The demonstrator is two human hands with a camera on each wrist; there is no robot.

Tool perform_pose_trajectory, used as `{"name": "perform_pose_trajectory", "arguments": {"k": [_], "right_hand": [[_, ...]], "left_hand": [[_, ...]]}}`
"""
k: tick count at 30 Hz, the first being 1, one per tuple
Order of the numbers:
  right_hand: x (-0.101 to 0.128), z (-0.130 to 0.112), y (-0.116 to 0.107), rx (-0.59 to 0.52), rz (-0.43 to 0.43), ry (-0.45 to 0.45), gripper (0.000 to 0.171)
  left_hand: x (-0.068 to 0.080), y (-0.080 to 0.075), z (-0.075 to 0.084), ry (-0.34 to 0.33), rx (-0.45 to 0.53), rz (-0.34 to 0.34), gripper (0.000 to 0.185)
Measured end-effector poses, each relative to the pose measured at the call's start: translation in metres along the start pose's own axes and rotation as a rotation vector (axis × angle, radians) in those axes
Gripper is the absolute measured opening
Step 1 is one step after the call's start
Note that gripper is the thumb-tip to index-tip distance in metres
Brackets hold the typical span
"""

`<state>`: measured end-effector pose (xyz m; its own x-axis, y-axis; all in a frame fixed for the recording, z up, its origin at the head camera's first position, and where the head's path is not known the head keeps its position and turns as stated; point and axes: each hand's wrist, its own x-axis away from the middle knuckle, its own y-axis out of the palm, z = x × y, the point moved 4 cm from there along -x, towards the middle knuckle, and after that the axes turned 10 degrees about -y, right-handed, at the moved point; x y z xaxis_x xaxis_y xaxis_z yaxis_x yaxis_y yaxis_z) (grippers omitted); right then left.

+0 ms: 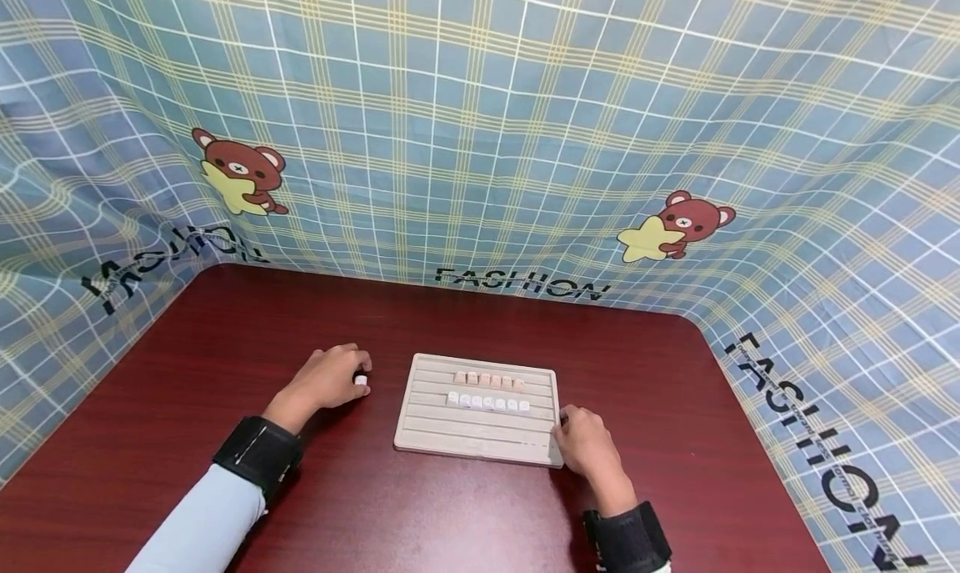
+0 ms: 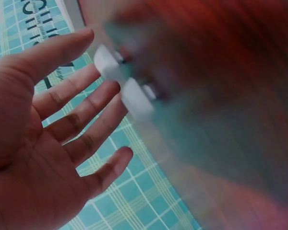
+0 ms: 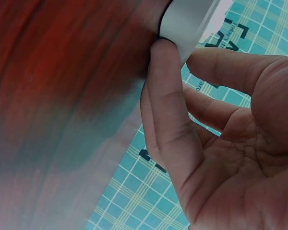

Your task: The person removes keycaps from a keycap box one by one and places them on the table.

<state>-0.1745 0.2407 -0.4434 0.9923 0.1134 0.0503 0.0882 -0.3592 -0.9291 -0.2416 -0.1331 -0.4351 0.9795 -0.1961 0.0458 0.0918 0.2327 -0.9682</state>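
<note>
A pale grooved board (image 1: pixel 480 439) lies on the table, bearing a row of small white marked blocks (image 1: pixel 488 404) and, behind it, a row of beige blocks (image 1: pixel 491 380). Left of the board, my left hand (image 1: pixel 327 379) is low over the table with a white block (image 1: pixel 361 380) between thumb and fingertips. From the left wrist, two white blocks (image 2: pixel 138 99) show right at the fingertips; the thumb stands apart from them and the fingers (image 2: pixel 93 136) are spread and relaxed. My right hand (image 1: pixel 588 441) grips the board's right edge, one finger (image 3: pixel 165 91) against its side.
The dark red glossy table (image 1: pixel 360 506) carries the board. A blue checked cloth (image 1: pixel 465 139) with printed bears and lettering rises behind the table and along its sides. Black bands (image 1: pixel 258 454) wrap both wrists.
</note>
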Motion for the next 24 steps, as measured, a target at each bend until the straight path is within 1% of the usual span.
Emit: {"name": "perform_pose_trajectory", "arguments": {"k": [4,10,14,18,24], "right_hand": [[-0.001,-0.001,0.0,-0.003,-0.01,0.007,0.029],[0.0,-0.002,0.0,-0.009,-0.017,0.01,0.029],[0.001,-0.003,0.0,-0.011,-0.012,0.01,0.029],[0.001,-0.002,0.0,-0.007,-0.005,0.006,0.029],[0.0,-0.003,0.0,0.0,0.003,0.005,0.028]], "left_hand": [[-0.002,-0.004,0.009,-0.003,0.02,0.005,0.026],[-0.004,-0.009,0.026,0.046,0.071,0.006,0.026],[-0.005,-0.006,0.037,0.073,0.092,-0.001,0.023],[-0.005,-0.002,0.049,0.106,0.117,-0.027,0.02],[-0.006,-0.001,0.064,0.155,0.138,-0.029,0.022]]}}
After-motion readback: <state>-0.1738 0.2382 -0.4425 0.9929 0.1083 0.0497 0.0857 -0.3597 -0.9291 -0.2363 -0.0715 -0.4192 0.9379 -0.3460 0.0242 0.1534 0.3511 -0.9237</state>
